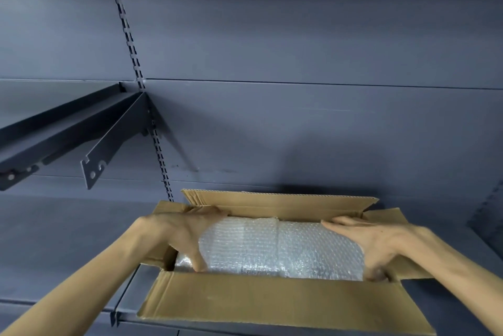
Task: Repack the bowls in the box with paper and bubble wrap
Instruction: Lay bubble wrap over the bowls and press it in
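Note:
An open cardboard box [272, 300] sits on a dark grey shelf, all its flaps folded outward. Inside lies a long bundle of clear bubble wrap [280, 248] that fills most of the box. No bowl shows through the wrap. My left hand [187, 232] grips the bundle's left end, thumb on the near side and fingers over the top. My right hand [373, 243] grips the right end the same way, fingers stretched along the top and thumb down at the near corner.
The shelf [68, 254] runs left of the box at the same level. Another dark shelf [54, 123] on metal brackets juts out at upper left. A slotted upright [136, 63] runs down the grey back panel behind the box.

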Motion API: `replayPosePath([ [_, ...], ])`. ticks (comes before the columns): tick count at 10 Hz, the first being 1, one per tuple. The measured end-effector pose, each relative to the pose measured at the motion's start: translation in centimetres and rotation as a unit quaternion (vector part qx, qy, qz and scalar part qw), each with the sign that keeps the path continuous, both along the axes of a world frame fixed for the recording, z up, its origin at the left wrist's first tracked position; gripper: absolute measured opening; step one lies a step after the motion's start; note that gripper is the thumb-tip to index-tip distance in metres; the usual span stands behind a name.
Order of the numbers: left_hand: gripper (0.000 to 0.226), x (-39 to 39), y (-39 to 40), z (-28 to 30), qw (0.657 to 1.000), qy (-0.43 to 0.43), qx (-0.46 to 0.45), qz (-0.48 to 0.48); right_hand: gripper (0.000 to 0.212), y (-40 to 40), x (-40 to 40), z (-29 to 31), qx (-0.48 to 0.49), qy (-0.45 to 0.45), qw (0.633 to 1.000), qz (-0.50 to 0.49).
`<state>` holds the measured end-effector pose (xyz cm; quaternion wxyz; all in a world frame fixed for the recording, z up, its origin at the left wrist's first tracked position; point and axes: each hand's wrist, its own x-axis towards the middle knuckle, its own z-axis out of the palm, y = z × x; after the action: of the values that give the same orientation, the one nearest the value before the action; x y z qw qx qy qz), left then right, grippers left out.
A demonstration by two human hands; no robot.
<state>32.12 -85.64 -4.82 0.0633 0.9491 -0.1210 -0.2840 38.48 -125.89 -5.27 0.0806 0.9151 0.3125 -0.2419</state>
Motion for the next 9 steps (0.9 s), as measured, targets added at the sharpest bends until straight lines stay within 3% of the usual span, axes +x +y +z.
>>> replayPosePath([
  [1, 0.104, 0.2, -1.3, 0.1, 0.994, -0.045, -0.093, -0.017, 0.115, 0.0, -0.5, -0.2, -0.026, 0.001, 1.0, 0.004],
  [2, 0.081, 0.3, -4.0, -1.5, 0.982, -0.13, -0.126, -0.053, 0.113, 0.8, -0.9, -0.4, -0.038, -0.008, 0.999, 0.006],
  [3, 0.076, 0.6, -6.5, -3.5, 0.973, -0.175, -0.127, -0.083, 0.118, 0.8, -1.6, -1.1, -0.057, -0.009, 0.998, -0.009],
  [4, 0.078, 1.2, -8.6, -5.0, 0.972, -0.186, -0.093, -0.108, 0.093, -0.5, -1.7, -1.2, -0.021, -0.026, 0.999, -0.022],
  [5, 0.082, 1.6, -9.7, -6.4, 0.98, -0.154, -0.049, -0.114, 0.097, -0.6, -2.2, -1.1, -0.041, -0.034, 0.998, -0.027],
  [6, 0.08, 1.5, -10.1, -7.2, 0.984, -0.137, -0.034, -0.11, 0.12, 0.4, -2.7, -0.6, -0.054, -0.014, 0.998, -0.018],
  [7, 0.078, 1.5, -10.1, -7.0, 0.982, -0.147, -0.057, -0.103, 0.108, -0.8, -2.8, 0.2, -0.013, -0.01, 0.999, -0.039],
  [8, 0.079, 1.0, -9.6, -6.4, 0.97, -0.205, -0.093, -0.089, 0.071, -2.4, -3.7, 0.0, 0.131, -0.065, 0.987, -0.072],
  [9, 0.073, 0.9, -9.6, -5.8, 0.939, -0.305, -0.135, -0.076, 0.041, -4.7, -5.1, -1.3, 0.248, -0.205, 0.941, -0.104],
])
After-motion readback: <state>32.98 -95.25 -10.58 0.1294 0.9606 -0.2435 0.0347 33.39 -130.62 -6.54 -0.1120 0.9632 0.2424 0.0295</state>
